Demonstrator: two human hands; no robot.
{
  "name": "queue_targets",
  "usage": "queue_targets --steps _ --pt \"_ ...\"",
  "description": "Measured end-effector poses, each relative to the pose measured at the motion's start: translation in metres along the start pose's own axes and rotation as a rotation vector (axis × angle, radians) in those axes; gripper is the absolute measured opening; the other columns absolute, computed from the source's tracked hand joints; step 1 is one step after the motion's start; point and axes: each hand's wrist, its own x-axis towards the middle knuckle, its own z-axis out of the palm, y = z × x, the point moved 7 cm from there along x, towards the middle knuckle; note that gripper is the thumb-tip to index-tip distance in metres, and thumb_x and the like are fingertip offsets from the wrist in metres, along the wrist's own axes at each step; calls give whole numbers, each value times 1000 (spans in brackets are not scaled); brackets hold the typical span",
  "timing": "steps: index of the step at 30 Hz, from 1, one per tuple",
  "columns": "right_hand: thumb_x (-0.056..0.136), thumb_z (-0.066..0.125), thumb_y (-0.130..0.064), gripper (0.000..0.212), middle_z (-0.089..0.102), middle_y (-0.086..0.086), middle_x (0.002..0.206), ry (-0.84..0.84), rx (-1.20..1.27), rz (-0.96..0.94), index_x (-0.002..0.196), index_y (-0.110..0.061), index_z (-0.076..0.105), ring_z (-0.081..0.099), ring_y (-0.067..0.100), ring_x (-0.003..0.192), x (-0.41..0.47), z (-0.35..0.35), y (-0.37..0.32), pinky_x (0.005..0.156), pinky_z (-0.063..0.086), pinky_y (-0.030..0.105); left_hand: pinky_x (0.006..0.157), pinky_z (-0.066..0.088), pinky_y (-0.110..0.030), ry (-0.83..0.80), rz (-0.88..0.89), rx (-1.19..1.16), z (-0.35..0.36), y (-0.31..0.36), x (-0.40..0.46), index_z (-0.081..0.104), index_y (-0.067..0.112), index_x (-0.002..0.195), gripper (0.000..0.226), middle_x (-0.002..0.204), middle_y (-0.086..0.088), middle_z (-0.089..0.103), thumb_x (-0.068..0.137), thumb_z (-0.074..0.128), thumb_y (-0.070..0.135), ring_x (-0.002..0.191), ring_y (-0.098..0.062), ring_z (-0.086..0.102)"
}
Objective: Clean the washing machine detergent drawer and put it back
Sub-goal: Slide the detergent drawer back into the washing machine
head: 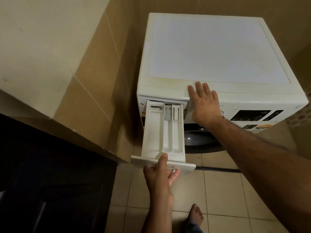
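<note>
Washing machine [218, 52], white and front-loading, stands in a tiled corner and fills most of the view. From its upper left front corner the detergent drawer [165, 132] juts far out toward the person, rear end still inside the slot, three long compartments open to view. On the machine's top front edge, just right of the slot, the right hand [204, 102] lies flat with fingers straight and slightly spread, bracing the machine. Farthest from the machine, the left hand [159, 172] grips the drawer's front panel, thumb over the top, fingers curled beneath. A bare foot shows on the floor tiles. Whether the drawer is coming out or going back cannot be told from here; freeing it would likely need the release catch pressed, seating it a straight, level push
</note>
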Motion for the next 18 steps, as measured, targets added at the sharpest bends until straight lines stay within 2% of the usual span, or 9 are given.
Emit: queue_targets --steps 3,7,10,11,13,16,18 --pt "81 51 3 95 -8 7 164 -35 -15 1 156 -22 -2 -10 30 150 0 -1 1 122 3 49 75 62 -42 -58 31 6 14 10 4 50 22 132 51 124 -10 64 86 72 18 108 -30 66" --pt "79 52 5 98 -9 7 164 -48 -21 7 156 -23 -3 -11 30 150 -2 -3 0 121 3 49 76 62 -39 -61 19 19 18 10 15 48 17 128 47 125 -11 61 88 71 22 107 -31 65" --pt "79 52 5 98 -8 7 164 -34 -22 16 156 -23 -2 -10 29 150 -3 -1 0 122 2 49 85 60 -40 -160 12 18 21 3 16 47 25 127 47 126 -5 58 86 64 42 94 -19 71" --pt "79 52 5 98 -8 7 164 -30 -24 19 156 -23 -3 -11 29 150 -4 0 0 122 2 49 89 58 -41 -188 6 29 21 0 16 43 30 132 55 126 -3 56 84 58 51 89 -14 72" --pt "79 51 4 97 -8 7 164 -17 -17 20 156 -23 -2 -11 29 150 -4 1 -1 122 1 49 89 58 -42 -219 -13 36 20 -5 21 33 35 145 64 130 -3 51 86 47 58 93 -13 71" --pt "78 50 6 98 -7 6 164 -5 4 15 156 -23 -1 -11 28 150 -4 2 0 122 0 48 80 61 -40 -247 15 83 23 1 31 36 36 140 44 131 -5 51 99 38 52 104 -18 67" --pt "78 50 7 99 -8 6 164 -9 12 12 156 -25 -2 -12 27 150 -3 3 1 121 -1 48 78 62 -38 -235 40 124 26 9 39 39 38 129 29 125 -5 57 102 39 45 101 -16 69"
